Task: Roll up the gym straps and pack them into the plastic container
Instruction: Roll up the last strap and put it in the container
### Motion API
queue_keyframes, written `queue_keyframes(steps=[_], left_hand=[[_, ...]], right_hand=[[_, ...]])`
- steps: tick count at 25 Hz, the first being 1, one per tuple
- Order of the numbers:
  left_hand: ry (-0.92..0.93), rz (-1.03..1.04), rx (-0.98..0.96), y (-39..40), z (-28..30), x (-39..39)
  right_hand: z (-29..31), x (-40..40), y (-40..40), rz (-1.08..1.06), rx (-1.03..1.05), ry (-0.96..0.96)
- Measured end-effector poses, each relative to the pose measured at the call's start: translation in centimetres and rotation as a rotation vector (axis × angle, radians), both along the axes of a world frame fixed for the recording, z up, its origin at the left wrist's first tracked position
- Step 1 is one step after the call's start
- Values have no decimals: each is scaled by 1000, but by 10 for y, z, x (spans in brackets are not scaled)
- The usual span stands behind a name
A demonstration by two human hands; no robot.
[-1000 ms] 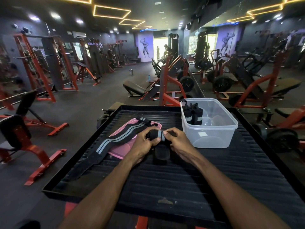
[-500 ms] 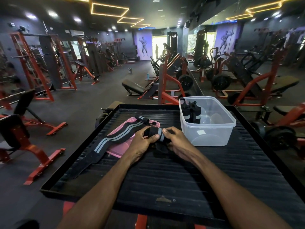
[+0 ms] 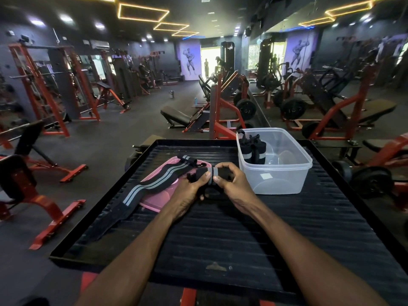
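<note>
A black strap with a grey stripe, rolled into a tight bundle (image 3: 215,173), is held just above the black ribbed platform (image 3: 220,235). My left hand (image 3: 189,191) grips its left end and my right hand (image 3: 231,184) curls round its right end. Its loose tail hangs down between my hands. A second black-and-grey strap (image 3: 141,191) lies unrolled across the pink lid (image 3: 154,197) to the left. The clear plastic container (image 3: 276,173) stands just right of my hands, with two rolled straps (image 3: 251,151) upright in its far left corner.
The platform has a raised black rim (image 3: 106,261) all round. Red and black gym machines (image 3: 223,111) and benches stand on the dark floor behind and to both sides. A weight plate (image 3: 371,182) sits low at the right.
The strap's tail between my hands has shortened as more of it wound onto the roll. Both hands stayed in place over the platform, beside the container.
</note>
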State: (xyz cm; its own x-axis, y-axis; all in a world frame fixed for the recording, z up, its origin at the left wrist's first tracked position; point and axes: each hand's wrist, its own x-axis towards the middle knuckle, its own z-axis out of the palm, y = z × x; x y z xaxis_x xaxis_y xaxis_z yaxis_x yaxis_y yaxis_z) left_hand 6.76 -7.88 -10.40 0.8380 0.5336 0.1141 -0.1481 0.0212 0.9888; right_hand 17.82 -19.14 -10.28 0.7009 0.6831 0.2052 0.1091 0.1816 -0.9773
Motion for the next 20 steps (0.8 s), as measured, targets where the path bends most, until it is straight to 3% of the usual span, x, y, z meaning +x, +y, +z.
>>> queue_keyframes(steps=[3, 7, 15, 20], left_hand=[[-5, 18, -30, 5, -2, -2], [-28, -41, 51, 9, -6, -2], [3, -86, 57, -1, 0, -5], [56, -13, 154, 9, -2, -6]], right_hand=[[0, 1, 0, 12, -29, 23], [3, 4, -1, 110, -48, 253], [1, 2, -3, -52, -90, -20], [-1, -1, -2, 39, -90, 118]])
